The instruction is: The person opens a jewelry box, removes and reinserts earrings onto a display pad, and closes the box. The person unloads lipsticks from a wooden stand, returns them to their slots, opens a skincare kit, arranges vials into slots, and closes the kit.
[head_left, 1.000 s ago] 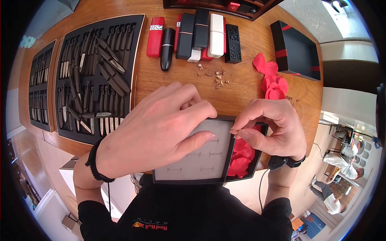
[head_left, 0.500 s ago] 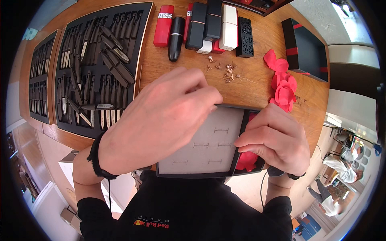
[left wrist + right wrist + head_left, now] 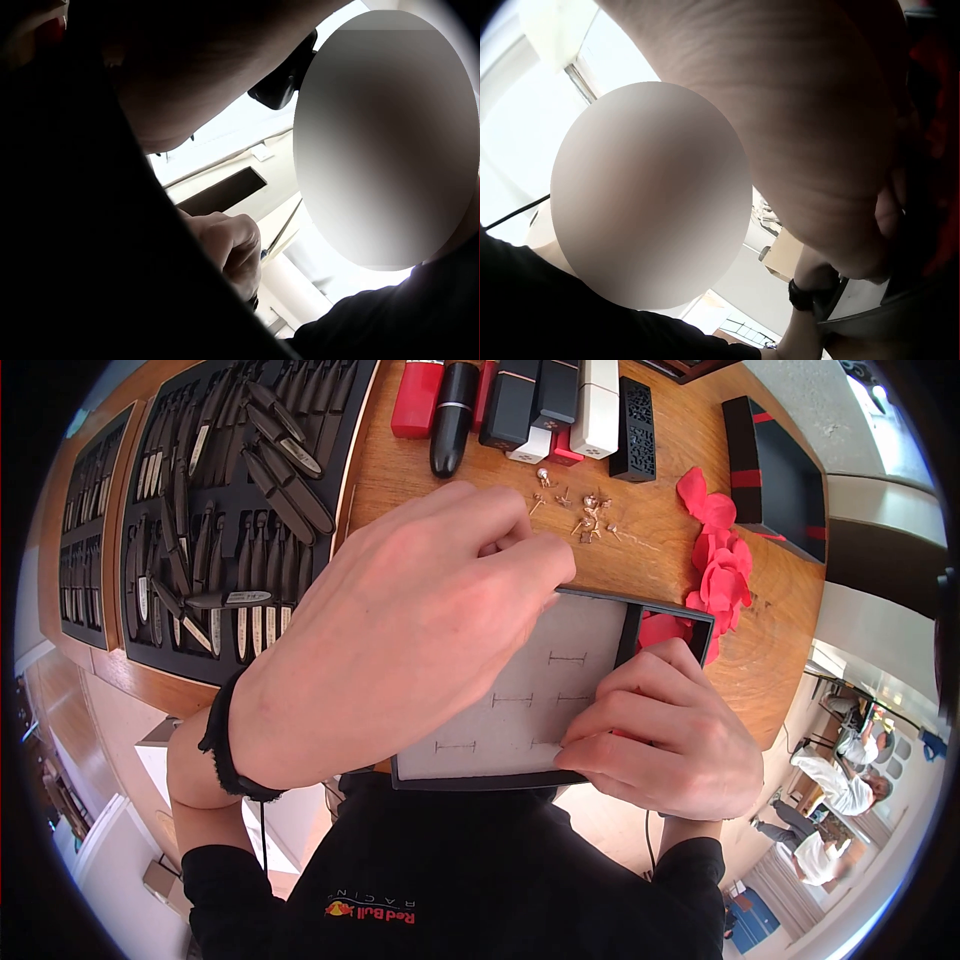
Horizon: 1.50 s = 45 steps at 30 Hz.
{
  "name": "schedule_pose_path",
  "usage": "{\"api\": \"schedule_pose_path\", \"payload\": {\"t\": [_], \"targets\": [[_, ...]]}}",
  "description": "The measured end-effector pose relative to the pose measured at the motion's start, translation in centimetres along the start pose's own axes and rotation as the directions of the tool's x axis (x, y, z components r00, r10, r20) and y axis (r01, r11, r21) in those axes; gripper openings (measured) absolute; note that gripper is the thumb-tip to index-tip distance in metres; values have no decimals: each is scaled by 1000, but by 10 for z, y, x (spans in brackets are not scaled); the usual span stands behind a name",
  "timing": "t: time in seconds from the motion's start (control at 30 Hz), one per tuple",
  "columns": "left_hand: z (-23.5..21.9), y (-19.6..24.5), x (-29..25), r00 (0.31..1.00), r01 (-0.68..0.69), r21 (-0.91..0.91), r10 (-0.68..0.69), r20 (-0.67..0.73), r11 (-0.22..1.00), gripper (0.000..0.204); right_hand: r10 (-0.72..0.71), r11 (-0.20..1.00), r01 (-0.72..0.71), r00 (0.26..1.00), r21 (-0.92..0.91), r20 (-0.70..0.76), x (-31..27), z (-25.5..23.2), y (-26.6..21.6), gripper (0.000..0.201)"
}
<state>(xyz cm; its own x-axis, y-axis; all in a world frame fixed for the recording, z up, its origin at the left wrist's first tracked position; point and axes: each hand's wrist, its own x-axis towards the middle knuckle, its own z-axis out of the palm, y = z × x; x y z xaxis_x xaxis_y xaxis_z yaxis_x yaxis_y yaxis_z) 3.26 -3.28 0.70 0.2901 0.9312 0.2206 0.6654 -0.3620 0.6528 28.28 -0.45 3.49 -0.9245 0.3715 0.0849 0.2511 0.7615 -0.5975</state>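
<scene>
Left hand (image 3: 400, 640): fingers bent, tips by far rim of shallow black rectangular box (image 3: 630, 628); can't tell if gripping. Right hand (image 3: 665, 735): fingers bent, tips close together at light grey slitted pad (image 3: 590, 625) in box; anything pinched is hidden. Box before torso, near brown wooden table (image 3: 760, 650) edge. Small gold-coloured studs (image 3: 589, 515) beyond.

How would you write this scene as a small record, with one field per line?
Box: open, grey pad with slits inside
Left grip: over the pad's left side
Right grip: fingertips at the pad's right side; any held item hidden
Metal studs: loose on the table, beyond the box
Red petals: on the table and inside the box
</scene>
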Motion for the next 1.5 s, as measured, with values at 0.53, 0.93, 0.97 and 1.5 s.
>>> {"api": "schedule_pose_path", "payload": {"t": [0.53, 0.93, 0.97, 1.5], "targets": [[0, 0, -1, 1000, -7, 54, 5, 19, 999, 18, 4, 997, -4, 1000, -71, -13, -4, 0, -5, 23], [-2, 0, -1, 999, -1, 68, -2, 44, 998, 18, 30, 993, -35, 999, -114, -45, -1, -3, -6, 26], [-2, 1, -1, 999, -2, 75, -2, 48, 997, 18, 30, 993, -35, 999, -113, -45, -2, -3, -6, 26], [-2, 1, -2, 999, -10, 94, 5, 51, 995, 19, 107, 990, -109, 994, -95, -26, 4, 0, -9, 22]]}}
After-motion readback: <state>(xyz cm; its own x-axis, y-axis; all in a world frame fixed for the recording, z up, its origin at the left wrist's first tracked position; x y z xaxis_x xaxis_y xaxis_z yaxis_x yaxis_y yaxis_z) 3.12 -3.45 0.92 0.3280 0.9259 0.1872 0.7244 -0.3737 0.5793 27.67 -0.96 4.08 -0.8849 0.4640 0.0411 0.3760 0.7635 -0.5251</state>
